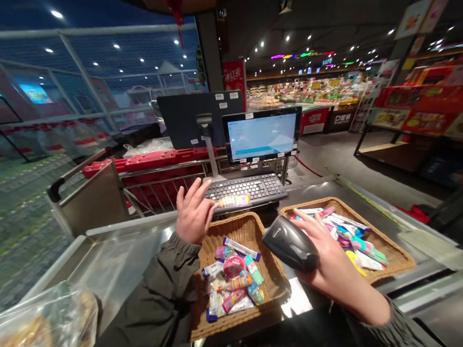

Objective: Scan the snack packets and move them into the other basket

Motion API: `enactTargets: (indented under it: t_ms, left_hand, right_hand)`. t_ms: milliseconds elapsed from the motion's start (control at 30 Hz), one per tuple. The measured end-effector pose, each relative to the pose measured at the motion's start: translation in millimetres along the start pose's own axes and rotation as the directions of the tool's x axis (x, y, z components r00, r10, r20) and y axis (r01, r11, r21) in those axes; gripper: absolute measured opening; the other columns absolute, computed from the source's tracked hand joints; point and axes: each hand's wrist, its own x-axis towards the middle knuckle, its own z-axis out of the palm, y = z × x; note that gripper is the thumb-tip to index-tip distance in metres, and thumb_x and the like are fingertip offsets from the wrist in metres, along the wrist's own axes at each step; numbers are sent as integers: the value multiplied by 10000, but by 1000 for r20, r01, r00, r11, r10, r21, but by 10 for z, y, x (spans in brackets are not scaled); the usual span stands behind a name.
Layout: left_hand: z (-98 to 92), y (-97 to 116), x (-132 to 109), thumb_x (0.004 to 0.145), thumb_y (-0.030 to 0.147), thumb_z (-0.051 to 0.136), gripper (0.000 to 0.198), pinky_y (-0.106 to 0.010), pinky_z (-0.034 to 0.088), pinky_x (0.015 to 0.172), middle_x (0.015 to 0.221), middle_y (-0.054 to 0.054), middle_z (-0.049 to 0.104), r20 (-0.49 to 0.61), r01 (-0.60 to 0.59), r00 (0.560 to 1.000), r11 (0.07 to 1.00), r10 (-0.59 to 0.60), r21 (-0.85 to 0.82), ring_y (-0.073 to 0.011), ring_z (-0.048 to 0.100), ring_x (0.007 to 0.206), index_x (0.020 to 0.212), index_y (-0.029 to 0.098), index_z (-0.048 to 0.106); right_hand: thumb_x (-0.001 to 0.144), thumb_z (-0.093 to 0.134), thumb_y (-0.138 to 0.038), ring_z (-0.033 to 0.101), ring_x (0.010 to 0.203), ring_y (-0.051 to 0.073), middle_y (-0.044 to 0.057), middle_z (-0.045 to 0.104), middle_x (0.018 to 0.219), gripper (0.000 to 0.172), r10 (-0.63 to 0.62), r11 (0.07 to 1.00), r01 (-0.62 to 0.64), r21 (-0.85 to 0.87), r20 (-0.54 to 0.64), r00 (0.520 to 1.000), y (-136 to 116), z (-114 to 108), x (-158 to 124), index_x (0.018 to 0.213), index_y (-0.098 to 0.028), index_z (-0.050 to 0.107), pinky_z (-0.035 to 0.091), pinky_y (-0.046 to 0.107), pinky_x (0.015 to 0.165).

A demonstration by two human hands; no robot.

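My right hand [330, 264] grips the barcode scanner [290, 242]; my left hand [192, 214] is spread wide, empty, fingertips just beside a candy roll [233, 200].

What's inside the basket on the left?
Small colourful wrapped sweets, piled at the near end of the basket; the far end is bare wicker. Anything under the pile or behind the sleeve is hidden.

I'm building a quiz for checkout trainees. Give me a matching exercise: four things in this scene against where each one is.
Things:
1 barcode scanner
2 candy packet
3 monitor
4 left wicker basket

Places:
a behind the keyboard, screen lit
b by the fingertips of the left hand
c gripped in the right hand
d under the left wrist

Pairs: 1-c, 2-b, 3-a, 4-d
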Motion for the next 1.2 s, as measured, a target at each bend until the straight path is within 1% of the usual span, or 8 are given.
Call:
enactTargets:
  t_ms: [433,567,700,767,833,1000,1067,1200]
  left_hand:
    - [-23,-79,-171,954,270,477,226,-530,159,1207,1417,-87,562,70,14,997,1000,-13,-18,-270,412,1404,823,210,652]
    - [42,-71,-238,953,265,479,213,-539,161,1206,1423,-91,556,135,16,991,999,-11,-35,-264,404,1409,829,206,642]
    - [204,-59,-342,965,262,457,232,-564,200,1185,1444,-101,532,274,21,962,999,-9,-40,-264,436,1386,820,198,626]
    - [311,-55,-413,949,243,476,209,-582,192,1184,1439,-101,537,364,38,931,998,-16,-52,-266,440,1382,809,196,624]
    - [426,-52,-495,926,218,497,186,-593,180,1185,1415,-98,561,461,60,887,996,-24,-64,-266,437,1383,800,196,632]
    - [735,-30,-750,901,182,482,208,-576,151,1198,1354,-74,614,687,147,726,984,-40,-98,-249,479,1346,857,215,683]
    - [860,-11,-863,892,188,488,214,-552,125,1210,1335,-62,628,740,179,671,977,-37,-113,-244,479,1343,883,226,698]
    - [1081,29,-1059,860,223,523,191,-516,142,1209,1255,-44,676,804,194,594,973,-14,-126,-240,532,1281,890,237,711]
  right_hand:
    - [741,570,-191,378,1396,389,149,567,1347,531,34,999,-34,10,0,999,-92,97,2,1271,-207,577,242,694,1126]
    - [722,586,-193,372,1395,398,164,559,1352,526,61,998,-61,27,20,998,-74,147,-8,1248,-186,578,254,697,1115]
    - [720,598,-197,388,1384,387,171,559,1347,510,81,996,-82,45,21,997,-47,189,-16,1229,-177,582,303,669,1105]
    - [712,605,-192,402,1374,378,168,568,1334,508,82,995,-83,48,20,996,-31,205,-23,1220,-176,589,323,643,1107]
    - [703,605,-183,416,1365,373,162,579,1319,500,79,995,-80,52,21,997,-14,219,-35,1202,-177,603,336,623,1110]
    - [706,604,-200,426,1358,381,149,587,1315,477,97,993,-99,61,28,995,29,242,-85,1183,-189,623,302,644,1124]
    - [712,613,-208,426,1357,383,148,583,1324,480,109,992,-111,68,32,994,42,242,-108,1192,-190,619,298,645,1126]
    - [715,620,-177,426,1360,365,155,577,1331,526,124,988,-126,88,33,992,72,231,-161,1240,-173,597,359,584,1115]
